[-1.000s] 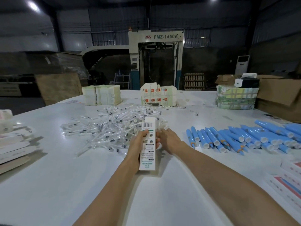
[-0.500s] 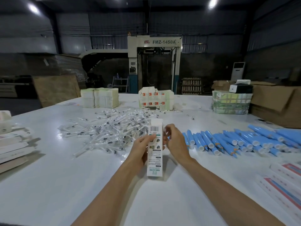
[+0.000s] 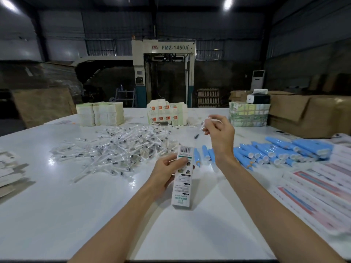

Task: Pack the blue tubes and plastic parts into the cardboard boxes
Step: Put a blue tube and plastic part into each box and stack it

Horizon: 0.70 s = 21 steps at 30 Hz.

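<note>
My left hand (image 3: 167, 170) grips a long white printed carton (image 3: 182, 177) that stands slanted on the white table (image 3: 79, 215), barcode end up. My right hand (image 3: 220, 135) is raised above it and pinches a clear bagged plastic part (image 3: 204, 125) with a dark tip hanging down. A heap of the same bagged plastic parts (image 3: 121, 149) lies left of centre. Blue tubes with white caps (image 3: 273, 150) lie in a row to the right, partly hidden behind my right wrist.
Flat printed cartons (image 3: 319, 188) lie at the right edge and more flat cartons (image 3: 9, 173) at the left edge. At the table's far side stand stacked white cartons (image 3: 100, 115), red-marked boxes (image 3: 167, 114), a wrapped bundle (image 3: 248, 116) and brown cardboard boxes (image 3: 307, 114).
My right hand left the carton's top, rose up and to the right, and now pinches a bagged plastic part. My left hand keeps holding the carton.
</note>
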Each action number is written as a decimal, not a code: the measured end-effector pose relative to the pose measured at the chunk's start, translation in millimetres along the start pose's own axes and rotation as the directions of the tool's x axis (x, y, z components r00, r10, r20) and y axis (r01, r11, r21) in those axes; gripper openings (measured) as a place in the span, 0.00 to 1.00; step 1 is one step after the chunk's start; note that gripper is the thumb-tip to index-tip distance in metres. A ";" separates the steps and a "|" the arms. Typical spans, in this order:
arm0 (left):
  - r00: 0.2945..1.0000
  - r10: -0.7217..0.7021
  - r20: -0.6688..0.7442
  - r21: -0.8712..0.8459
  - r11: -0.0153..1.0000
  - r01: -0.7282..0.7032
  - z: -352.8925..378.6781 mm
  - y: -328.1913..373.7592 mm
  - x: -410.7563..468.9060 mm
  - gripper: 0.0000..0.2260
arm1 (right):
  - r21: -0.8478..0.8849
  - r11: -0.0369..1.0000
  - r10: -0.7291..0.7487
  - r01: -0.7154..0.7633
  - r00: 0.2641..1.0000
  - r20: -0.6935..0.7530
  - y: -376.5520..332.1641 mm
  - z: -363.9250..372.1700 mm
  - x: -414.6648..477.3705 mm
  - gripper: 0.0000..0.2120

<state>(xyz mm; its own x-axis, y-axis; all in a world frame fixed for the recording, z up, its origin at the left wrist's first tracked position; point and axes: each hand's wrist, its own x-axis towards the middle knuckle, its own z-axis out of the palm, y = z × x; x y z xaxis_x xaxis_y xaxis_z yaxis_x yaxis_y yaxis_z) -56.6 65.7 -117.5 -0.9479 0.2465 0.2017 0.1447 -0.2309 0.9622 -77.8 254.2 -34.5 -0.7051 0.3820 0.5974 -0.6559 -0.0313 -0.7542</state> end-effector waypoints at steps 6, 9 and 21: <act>1.000 0.023 0.016 0.005 1.000 -0.023 5.1 1.5 -3.1 0.16 | -0.075 0.994 -0.068 0.075 0.993 0.101 -18.0 12.7 4.5 0.04; 0.999 0.028 0.022 0.010 1.000 -0.028 6.4 1.9 -3.5 0.17 | -0.227 0.971 -0.021 0.076 0.972 0.235 -14.8 17.2 2.4 0.03; 0.998 0.054 -0.012 0.037 0.998 -0.054 2.4 -2.9 0.5 0.14 | -0.524 0.828 0.088 0.202 0.876 0.475 14.3 6.8 -24.0 0.07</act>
<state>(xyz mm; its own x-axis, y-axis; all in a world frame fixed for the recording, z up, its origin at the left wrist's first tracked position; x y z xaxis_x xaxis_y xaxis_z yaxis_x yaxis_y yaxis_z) -56.8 68.7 -119.7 -0.9420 0.2221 0.2516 0.2060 -0.2089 0.9560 -72.1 238.3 -57.8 -0.8028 -0.1072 0.5865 -0.5438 0.5351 -0.6465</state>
